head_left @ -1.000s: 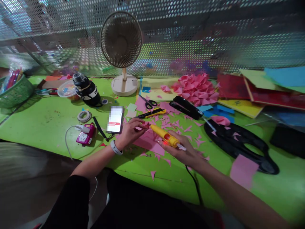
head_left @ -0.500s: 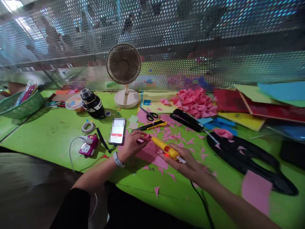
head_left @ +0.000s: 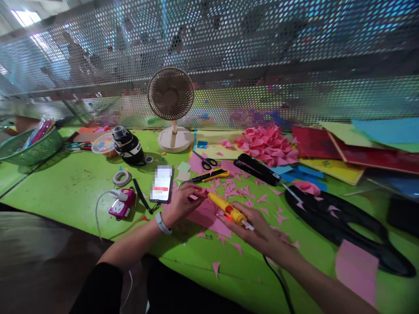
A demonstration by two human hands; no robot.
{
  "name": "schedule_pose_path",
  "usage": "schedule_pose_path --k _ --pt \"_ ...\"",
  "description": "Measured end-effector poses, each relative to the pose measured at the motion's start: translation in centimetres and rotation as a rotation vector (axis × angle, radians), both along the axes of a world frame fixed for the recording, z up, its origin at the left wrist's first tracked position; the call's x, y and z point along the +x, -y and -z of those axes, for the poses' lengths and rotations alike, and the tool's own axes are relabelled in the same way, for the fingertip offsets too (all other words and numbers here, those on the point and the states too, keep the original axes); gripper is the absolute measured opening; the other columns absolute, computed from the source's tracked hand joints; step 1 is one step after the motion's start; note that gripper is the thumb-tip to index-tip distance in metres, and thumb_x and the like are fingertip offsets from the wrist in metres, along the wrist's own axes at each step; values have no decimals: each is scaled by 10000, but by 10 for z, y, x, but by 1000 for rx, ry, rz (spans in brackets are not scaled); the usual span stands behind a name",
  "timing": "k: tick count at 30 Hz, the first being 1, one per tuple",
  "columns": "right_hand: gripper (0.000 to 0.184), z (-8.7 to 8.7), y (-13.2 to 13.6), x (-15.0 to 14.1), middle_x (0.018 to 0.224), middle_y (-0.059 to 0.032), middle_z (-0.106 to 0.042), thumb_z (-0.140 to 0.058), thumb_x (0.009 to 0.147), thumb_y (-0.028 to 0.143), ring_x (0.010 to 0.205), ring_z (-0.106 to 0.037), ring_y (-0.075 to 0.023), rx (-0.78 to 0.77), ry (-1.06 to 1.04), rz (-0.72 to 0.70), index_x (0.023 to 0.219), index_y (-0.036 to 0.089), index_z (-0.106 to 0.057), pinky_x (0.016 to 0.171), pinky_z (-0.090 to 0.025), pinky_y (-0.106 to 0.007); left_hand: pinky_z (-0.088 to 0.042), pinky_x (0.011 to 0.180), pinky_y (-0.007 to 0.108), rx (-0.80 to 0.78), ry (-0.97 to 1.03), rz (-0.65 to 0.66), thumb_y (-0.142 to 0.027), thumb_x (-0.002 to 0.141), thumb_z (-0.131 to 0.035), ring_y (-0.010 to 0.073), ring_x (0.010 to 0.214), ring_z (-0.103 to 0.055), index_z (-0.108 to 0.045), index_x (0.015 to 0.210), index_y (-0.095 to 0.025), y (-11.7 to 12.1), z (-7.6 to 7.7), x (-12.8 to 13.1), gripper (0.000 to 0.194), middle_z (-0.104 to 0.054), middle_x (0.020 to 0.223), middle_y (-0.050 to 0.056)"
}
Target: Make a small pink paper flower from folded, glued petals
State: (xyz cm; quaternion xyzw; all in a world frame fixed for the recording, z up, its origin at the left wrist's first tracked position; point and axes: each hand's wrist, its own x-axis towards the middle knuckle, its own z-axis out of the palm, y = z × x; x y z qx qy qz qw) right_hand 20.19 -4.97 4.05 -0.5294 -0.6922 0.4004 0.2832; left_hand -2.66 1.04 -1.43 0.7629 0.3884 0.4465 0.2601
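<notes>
My right hand (head_left: 250,224) is wrapped round a yellow hot glue gun (head_left: 225,207), its red light glowing and a white glue stick poking out of the back. The gun's nozzle end points left, right at my left hand (head_left: 185,201). That hand, with a pale watch band on the wrist, pinches a small pink paper piece (head_left: 202,192) between its fingertips; the piece is partly hidden. Under both hands lies a pink paper sheet (head_left: 209,220) on the green table (head_left: 183,261). Cut pink scraps (head_left: 242,192) are scattered around the gun.
Behind my hands are a yellow box cutter (head_left: 214,175), scissors (head_left: 207,162), a phone (head_left: 162,185) and a fan (head_left: 173,139). A pink petal heap (head_left: 266,146) sits at the back, a black stapler (head_left: 257,169) before it. A purple socket block (head_left: 122,205) stands left; a black oval board (head_left: 337,213) lies right.
The whole view has shifted slightly, so things sit a little lower in the picture. Both hands keep nearly the same pose, the glue gun's tip still at the pink paper piece.
</notes>
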Motion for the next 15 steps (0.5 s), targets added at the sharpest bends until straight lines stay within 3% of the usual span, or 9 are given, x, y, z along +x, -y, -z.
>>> schedule_pose_path --k 8,15 --pt "363 1 -1 1 704 -49 -648 -637 816 572 556 -556 -197 6 30 9 876 215 -659 490 -422 -319 -609 641 228 -11 18 7 -350 882 -720 140 827 -691 -728 865 -162 1 6 0 189 -703 1023 108" --pt "363 0 0 2 635 -26 -590 -678 796 579 524 -508 -175 22 5 -1 729 229 -606 479 -423 -306 -597 598 197 37 17 25 -360 894 -706 140 827 -682 -714 834 -147 1 3 3 222 -694 971 110"
